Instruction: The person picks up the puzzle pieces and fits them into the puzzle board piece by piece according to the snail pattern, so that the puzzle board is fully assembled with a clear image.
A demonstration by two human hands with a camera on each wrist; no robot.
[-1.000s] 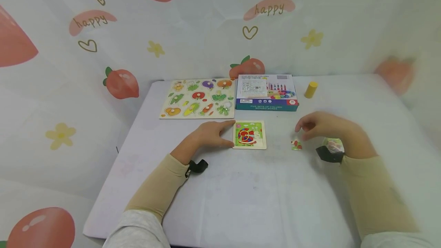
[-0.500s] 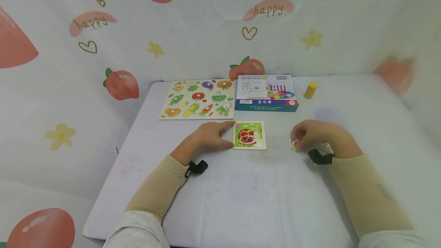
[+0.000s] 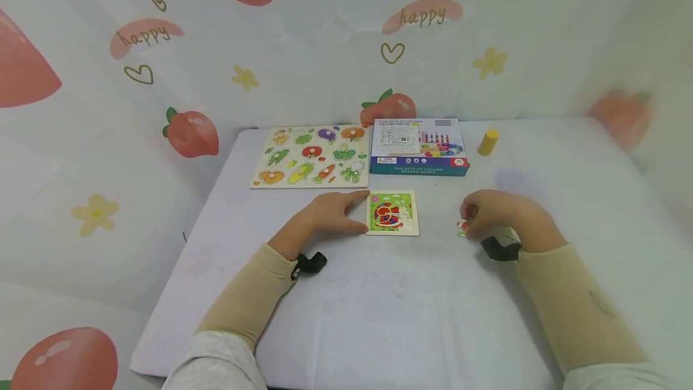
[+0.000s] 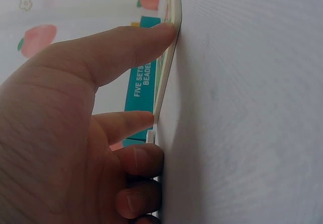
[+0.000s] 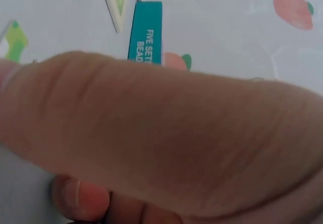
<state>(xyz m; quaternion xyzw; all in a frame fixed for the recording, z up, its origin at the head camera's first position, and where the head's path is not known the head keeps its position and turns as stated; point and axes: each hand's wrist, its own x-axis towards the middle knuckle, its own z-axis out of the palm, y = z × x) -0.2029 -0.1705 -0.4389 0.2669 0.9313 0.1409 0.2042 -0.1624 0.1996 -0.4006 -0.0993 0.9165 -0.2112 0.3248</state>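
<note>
A square wooden snail puzzle lies on the table in front of the person. Its picture has a red, patterned shell on a green ground. The thumb and index finger of the left hand rest at its two left corners, both fairly straight; the left wrist view shows the other fingers bent beneath. To the right, the right hand pinches a small red-and-green puzzle piece between thumb and fingertips, close over the tabletop. Part of that piece is hidden by the hand. Another pale piece shows behind the right wrist.
A vegetable peg puzzle board lies at the back left. Beside it is a boxed beaded-boxes set, and a yellow cylinder stands to its right. A patterned cloth hangs behind the white table.
The right hand has come down and slightly left onto the small puzzle piece, its fingers closing together there. The left hand and the snail puzzle stay in place.
</note>
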